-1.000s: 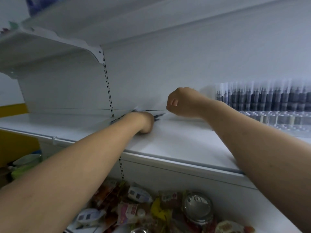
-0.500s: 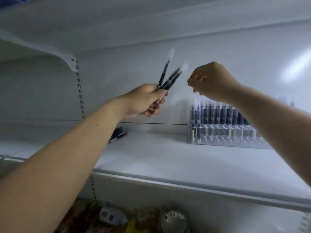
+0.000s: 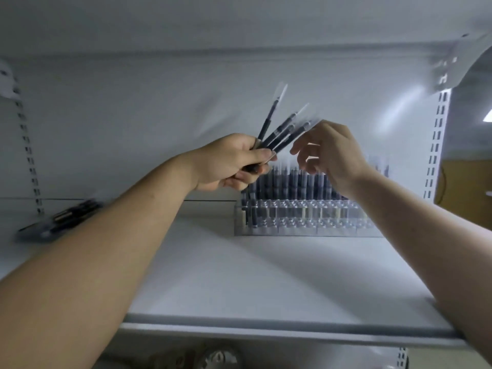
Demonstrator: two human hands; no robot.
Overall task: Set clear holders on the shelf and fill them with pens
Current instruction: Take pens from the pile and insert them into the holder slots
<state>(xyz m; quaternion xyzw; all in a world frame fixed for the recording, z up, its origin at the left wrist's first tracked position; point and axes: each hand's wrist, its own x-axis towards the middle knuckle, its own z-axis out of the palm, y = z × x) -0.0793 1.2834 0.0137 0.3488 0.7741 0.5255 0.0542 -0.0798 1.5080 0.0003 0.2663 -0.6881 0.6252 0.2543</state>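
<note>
My left hand (image 3: 234,161) grips a fanned bunch of dark pens (image 3: 282,131) with clear caps, held up above the white shelf (image 3: 239,275). My right hand (image 3: 330,153) is beside the pen tips with its fingers spread, touching the lowest pen near its cap; it holds nothing. Behind and below both hands, a clear stepped holder (image 3: 306,219) stands at the back of the shelf, its rear rows filled with upright dark pens. My right wrist hides part of those pens.
A loose pile of dark pens (image 3: 61,219) lies on the shelf at the far left, partly behind my left forearm. Slotted uprights (image 3: 436,145) stand on the back wall. Another shelf hangs overhead. Blurred goods show below the shelf's front edge (image 3: 266,331).
My left hand took pens from the pile on the shelf and lifted them up and right. My right hand uncurled from a fist and reached the pen tips. The view swung right.
</note>
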